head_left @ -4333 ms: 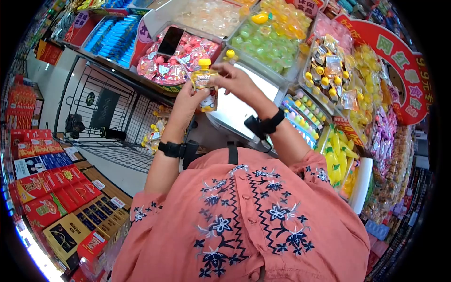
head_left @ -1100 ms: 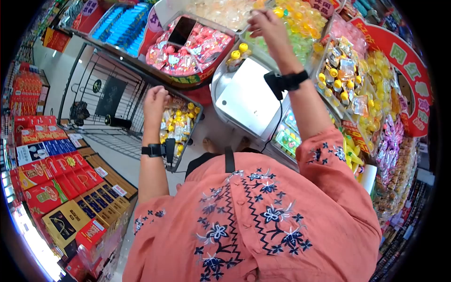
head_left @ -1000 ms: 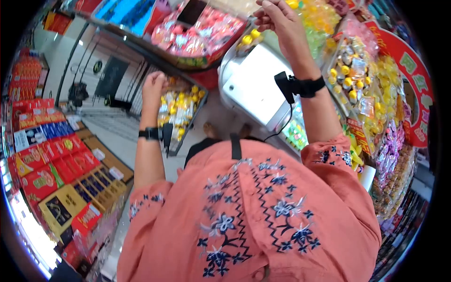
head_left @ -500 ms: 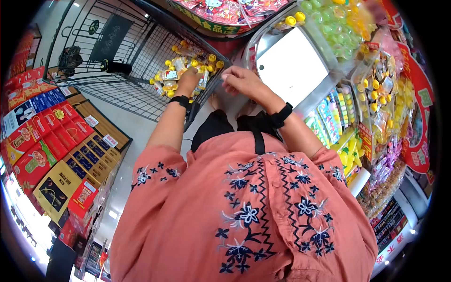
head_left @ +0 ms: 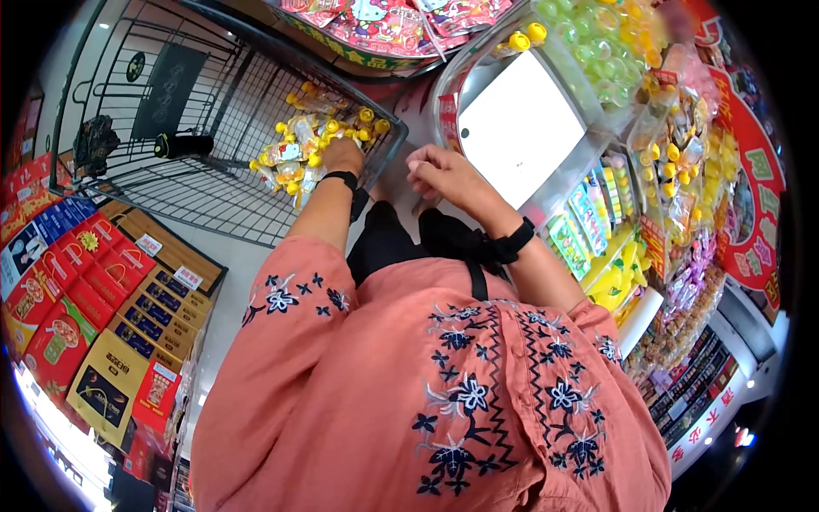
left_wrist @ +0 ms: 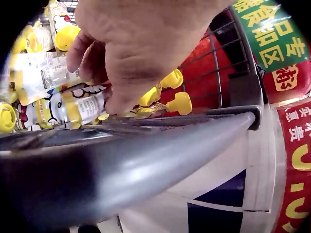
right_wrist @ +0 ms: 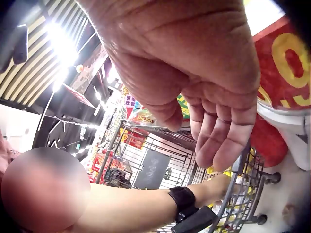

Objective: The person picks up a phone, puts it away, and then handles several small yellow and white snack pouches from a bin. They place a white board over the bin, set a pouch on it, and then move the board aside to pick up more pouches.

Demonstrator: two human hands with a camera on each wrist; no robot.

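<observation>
L hand (head_left: 344, 158) is down in the cart (head_left: 213, 229), among pouches (head_left: 290, 154) w/ yellow caps, just inside the rim nearest the body. Its fingers curl down onto the pile & touch it; L wrist view is partly blocked by the cart rim, so can't tell if it grips 1. Pouches lie loose in a heap under L hand & to its left, caps pointing various ways.

R hand (head_left: 452, 177) hangs outside the cart, to the right of L hand & apart from it, fingers loosely bent, palm showing in R wrist view, holding nothing. Just beyond & right of R hand: a flat white panel (head_left: 529, 128), w/ 2 yellow caps (head_left: 526, 37) at its far end. Pink bags (head_left: 375, 27) sit ahead of both hands; green candies (head_left: 597, 51) farther right, past the panel. Red boxes (head_left: 72, 286) stand well left of L hand. Both wrists wear blk bands (head_left: 514, 241).
</observation>
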